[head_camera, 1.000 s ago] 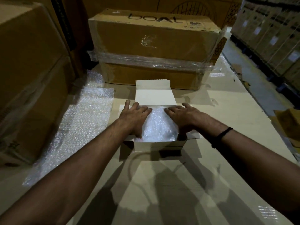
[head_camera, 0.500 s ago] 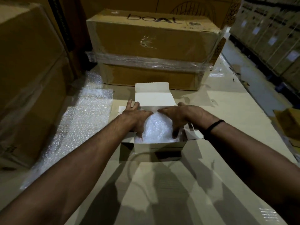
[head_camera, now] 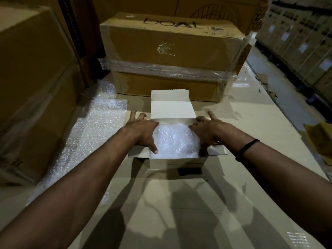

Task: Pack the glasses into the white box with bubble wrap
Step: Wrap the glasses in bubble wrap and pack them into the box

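Note:
The white box [head_camera: 177, 161] stands open on a flat cardboard sheet, its lid flap [head_camera: 171, 105] raised at the back. A bundle of bubble wrap [head_camera: 175, 141] fills the box; the glasses are hidden inside it. My left hand [head_camera: 142, 131] lies on the left side of the box with fingers spread, the thumb pressing the wrap's left edge. My right hand [head_camera: 206, 131] lies on the right side, fingers spread, thumb down inside the box against the wrap.
A long sheet of loose bubble wrap [head_camera: 89, 137] lies to the left. Large brown cartons [head_camera: 170, 56] wrapped in film stand right behind the box, another carton stack [head_camera: 32, 87] on the left. An aisle floor [head_camera: 287, 97] runs at the right.
Both hands have slid apart from the top of the wrap to the box's sides, uncovering more of the bundle. The fingers now reach toward the back edge by the lid.

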### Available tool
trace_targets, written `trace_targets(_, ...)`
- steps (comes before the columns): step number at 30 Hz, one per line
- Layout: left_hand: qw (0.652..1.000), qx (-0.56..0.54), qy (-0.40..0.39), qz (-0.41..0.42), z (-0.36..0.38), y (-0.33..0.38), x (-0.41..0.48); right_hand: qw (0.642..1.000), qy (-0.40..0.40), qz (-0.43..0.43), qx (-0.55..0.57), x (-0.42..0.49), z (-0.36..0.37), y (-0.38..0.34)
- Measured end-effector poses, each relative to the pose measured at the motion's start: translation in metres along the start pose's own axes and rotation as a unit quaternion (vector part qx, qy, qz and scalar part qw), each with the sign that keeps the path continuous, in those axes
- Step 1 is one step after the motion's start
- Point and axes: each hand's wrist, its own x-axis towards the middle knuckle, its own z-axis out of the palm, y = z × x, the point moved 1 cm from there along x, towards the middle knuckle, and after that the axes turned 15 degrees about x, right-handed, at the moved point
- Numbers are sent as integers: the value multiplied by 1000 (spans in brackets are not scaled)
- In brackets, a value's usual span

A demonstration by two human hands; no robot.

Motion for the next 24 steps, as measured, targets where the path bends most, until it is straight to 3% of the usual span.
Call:
trace_targets(7,997,74,4,-25,5,21,3,996,77,13,-32,-10,19,-15)
trace_targets(14,994,-57,79,-48,3,28,-19,980,160,-18,121,-38,13,-6)
trace_targets(17,996,-42,48,-59,9,45,-17,981,178,-10,77,-33,21,-21)
trace_targets(24,991,-11,75,-109,17,57,-9,981,184,31,54,-16,37,-31)
